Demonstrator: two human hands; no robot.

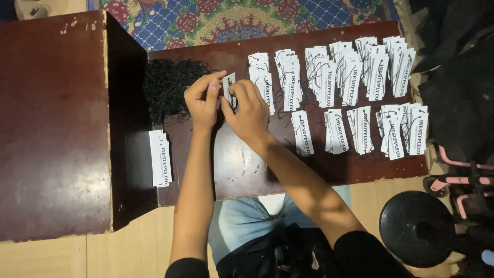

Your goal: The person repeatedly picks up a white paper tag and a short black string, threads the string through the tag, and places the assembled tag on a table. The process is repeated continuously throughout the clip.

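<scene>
Both hands meet over the dark brown board [247, 175], pinching one small white paper tag [228, 86] between them. My left hand [203, 100] grips the tag's left side with thumb and fingers; a thin black string seems to run by its fingers. My right hand [248, 110] holds the tag's right side. Just left of the hands lies a tangled pile of black strings [167, 85]. A stack of plain white tags [160, 157] rests at the board's left end, below that pile.
Several bundles of strung white tags [355, 67] lie in two rows across the board's right half. A taller dark wooden table [51, 123] stands at left. A patterned rug [231, 18] lies beyond, and a black round weight [417, 226] sits at lower right.
</scene>
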